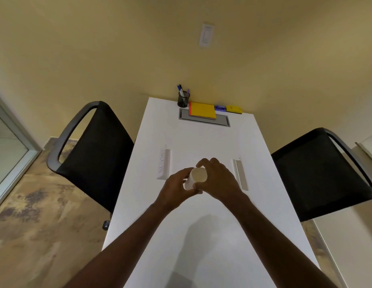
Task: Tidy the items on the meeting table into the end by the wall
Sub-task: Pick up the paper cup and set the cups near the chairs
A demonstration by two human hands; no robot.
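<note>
— Hands first, please: what are they doing?

— Both hands meet above the middle of the white meeting table. The left hand and the right hand each curl their fingers round one white paper cup, which is tilted so its open mouth faces the camera. The left hand's fingers wrap the cup's lower side; the right hand's thumb and fingers clamp the rim and the far side.

— Where does the cup sit relative to the table?

— Over the table's centre, between two white name plates: one just left of the hands, one just right. Whether the cup touches the tabletop, I cannot tell.

— And the table's wall end?

— A black mesh pen holder with pens stands at the far edge. Beside it a yellow notepad lies across a grey cable hatch, then a small purple item and a yellow item. Black chairs flank the table, one left, one right.
</note>
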